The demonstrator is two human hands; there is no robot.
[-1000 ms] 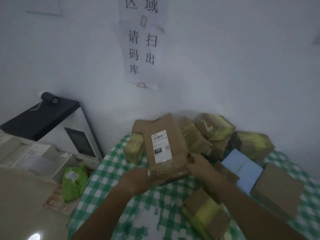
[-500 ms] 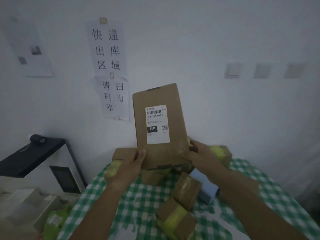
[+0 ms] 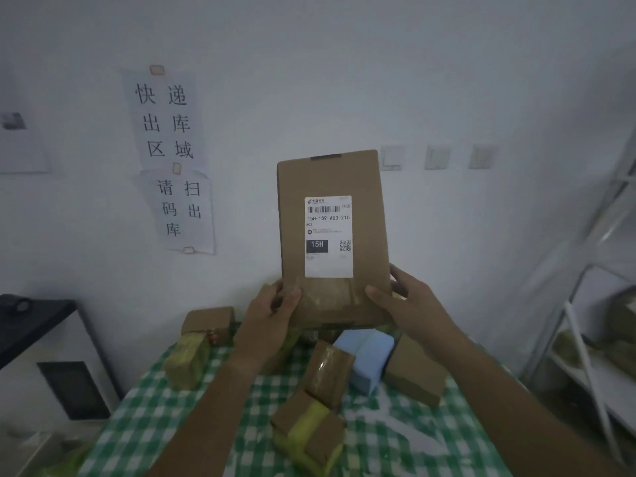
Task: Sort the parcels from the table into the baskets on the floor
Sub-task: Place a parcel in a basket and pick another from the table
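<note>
Both the left hand (image 3: 272, 313) and right hand (image 3: 404, 301) grip the flat brown cardboard parcel (image 3: 332, 235) upright above the table's far edge; read its 15H label before choosing a basket.

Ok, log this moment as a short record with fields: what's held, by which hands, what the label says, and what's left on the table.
held item: cardboard parcel, upright, label facing the camera
grip: left hand and right hand at its lower corners
label: white shipping label, reads 15H-159-A03-210
table: green checked cloth, several taped brown parcels, one light blue parcel
baskets: not in view
</note>
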